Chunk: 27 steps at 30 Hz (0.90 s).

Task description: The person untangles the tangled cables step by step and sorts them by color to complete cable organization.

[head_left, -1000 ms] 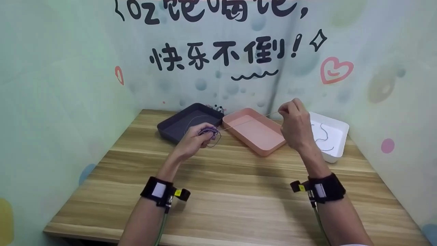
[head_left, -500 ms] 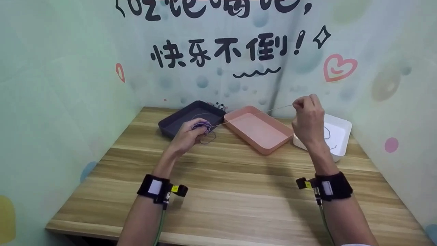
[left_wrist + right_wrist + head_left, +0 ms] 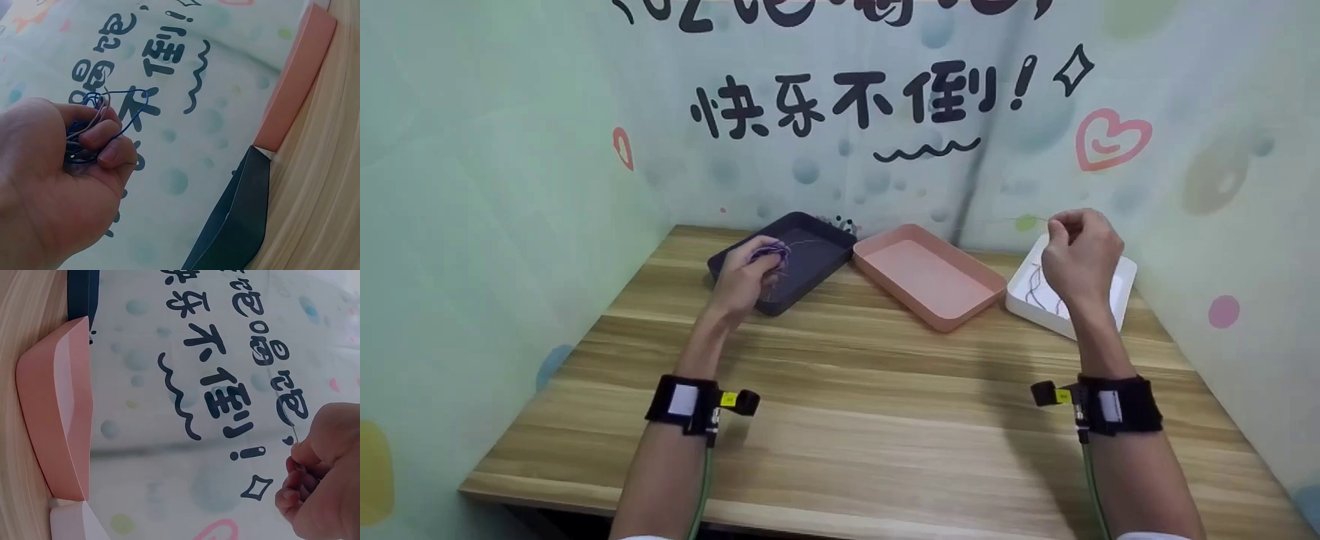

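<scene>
we hold a small tangled bundle of thin cord (image 3: 774,256) in our left hand (image 3: 737,281), fingers and thumb curled closely round it; it shows purple from the head, blue and pale grey at the left wrist. a blue loop stands out from the fingers. from the head, this hand overlaps the near left part of the dark tray (image 3: 817,259), raised above the wooden table (image 3: 870,420).

our right hand (image 3: 1084,251) is raised too, overlapping the white tray (image 3: 1125,283), its thumb and fingertips pinched together on a fine strand (image 3: 296,434). the strand runs out from the pinch and grows so faint that we can't tell whether it reaches the bundle.

thin cord pieces (image 3: 1033,283) lie in the white tray. the pink tray (image 3: 926,277) sits between the other two, well apart from both our hands. we wear a black strap on each forearm, and behind the trays hangs a printed backdrop (image 3: 840,180) with dark lettering.
</scene>
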{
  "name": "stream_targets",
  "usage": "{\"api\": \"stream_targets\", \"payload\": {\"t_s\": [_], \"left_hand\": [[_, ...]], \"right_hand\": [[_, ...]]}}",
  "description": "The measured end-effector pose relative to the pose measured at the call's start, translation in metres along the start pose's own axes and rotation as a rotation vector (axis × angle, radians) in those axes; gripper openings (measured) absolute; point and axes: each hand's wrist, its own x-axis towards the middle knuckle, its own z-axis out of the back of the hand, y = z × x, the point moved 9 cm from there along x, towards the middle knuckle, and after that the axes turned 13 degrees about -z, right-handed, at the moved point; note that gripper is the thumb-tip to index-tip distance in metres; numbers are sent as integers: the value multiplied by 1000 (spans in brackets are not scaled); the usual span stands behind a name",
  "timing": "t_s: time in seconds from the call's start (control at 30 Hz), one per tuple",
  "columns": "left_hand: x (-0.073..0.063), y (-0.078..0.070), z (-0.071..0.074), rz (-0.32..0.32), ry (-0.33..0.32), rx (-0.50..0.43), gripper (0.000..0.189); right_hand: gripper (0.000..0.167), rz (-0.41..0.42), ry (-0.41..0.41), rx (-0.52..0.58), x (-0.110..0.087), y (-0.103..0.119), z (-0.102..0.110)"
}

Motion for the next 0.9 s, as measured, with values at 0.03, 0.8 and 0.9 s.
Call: {"api": "stream_targets", "payload": {"t_s": [0.03,0.8,0.9], "left_hand": [[0,-2,3,-6,-9,8,19],[0,-15,35,-118,-321,-97,19],[1,-16,37,-125,-335,-102,19]], "right_hand": [[25,-61,34,16,3,-6,-1],[8,-295,665,439,-66,20,-142],[10,-276,666,430,-76,34,-163]]}}
